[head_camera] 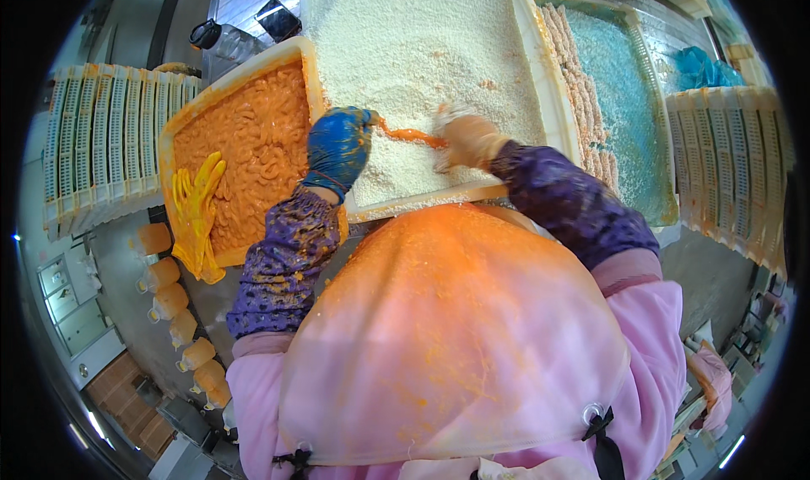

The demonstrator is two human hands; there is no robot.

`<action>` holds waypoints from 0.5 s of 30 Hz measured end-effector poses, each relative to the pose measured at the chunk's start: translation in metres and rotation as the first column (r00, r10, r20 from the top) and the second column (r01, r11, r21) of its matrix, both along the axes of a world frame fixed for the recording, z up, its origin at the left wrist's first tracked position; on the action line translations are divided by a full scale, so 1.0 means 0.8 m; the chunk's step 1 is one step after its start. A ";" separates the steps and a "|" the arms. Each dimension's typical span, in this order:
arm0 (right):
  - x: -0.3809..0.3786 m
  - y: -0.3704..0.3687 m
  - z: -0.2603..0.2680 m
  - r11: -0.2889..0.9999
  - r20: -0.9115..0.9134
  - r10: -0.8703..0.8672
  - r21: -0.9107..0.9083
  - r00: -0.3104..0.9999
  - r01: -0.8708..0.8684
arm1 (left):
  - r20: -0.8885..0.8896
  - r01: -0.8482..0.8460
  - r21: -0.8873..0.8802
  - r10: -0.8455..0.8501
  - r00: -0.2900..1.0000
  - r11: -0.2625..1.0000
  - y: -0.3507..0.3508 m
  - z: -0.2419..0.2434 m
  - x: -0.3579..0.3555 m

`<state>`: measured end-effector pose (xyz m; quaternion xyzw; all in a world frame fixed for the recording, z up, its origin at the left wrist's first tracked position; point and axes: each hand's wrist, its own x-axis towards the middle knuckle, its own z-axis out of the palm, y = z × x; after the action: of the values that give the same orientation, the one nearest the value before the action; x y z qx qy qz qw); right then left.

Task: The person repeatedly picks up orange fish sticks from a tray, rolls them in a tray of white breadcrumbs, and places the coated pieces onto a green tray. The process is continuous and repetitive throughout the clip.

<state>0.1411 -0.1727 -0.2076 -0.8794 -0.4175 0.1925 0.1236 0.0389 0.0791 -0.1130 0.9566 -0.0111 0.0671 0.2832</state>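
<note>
My left hand (340, 148), in a blue glove smeared with orange, pinches one end of a thin orange-coated strip (408, 134), seemingly battered meat. The strip stretches over a large white tub (560, 110) filled with white crumbs (411, 50). At its other end is my right hand (471, 139), blurred by motion and dusted with crumbs; its fingers hide that end and appear closed around it. Left of the tub, a smaller white tub (174, 116) holds a mass of wet orange strips (253, 144). Yellow rubber gloves (199, 217) hang over its near left rim.
On the right, a blue-green tray (633, 113) carries a row of crumb-coated strips (577, 88). Stacked plastic crates stand at the left (114, 144) and right (728, 163). A clear bottle (234, 42) and a dark phone-like object (278, 19) lie behind the orange tub. Jugs (171, 300) line the floor.
</note>
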 end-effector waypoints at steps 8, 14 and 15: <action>-0.033 0.035 0.030 0.979 -0.121 0.104 -0.162 0.987 -0.123 | 0.160 -0.351 0.132 0.330 0.931 0.927 0.101 0.014 -0.102; -0.009 0.053 0.020 0.977 -0.421 -0.028 0.181 0.907 0.114 | -0.228 -0.161 0.324 0.242 0.943 0.932 0.110 -0.044 -0.167; -0.010 0.061 0.018 0.940 -0.550 -0.024 0.272 0.835 0.206 | -0.318 -0.219 0.278 0.305 0.898 0.935 0.110 -0.046 -0.166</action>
<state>0.1332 -0.1238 -0.1931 -0.7813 -0.3371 0.3538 0.3882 -0.0935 0.1675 -0.1498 0.9721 0.1624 -0.0711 0.1537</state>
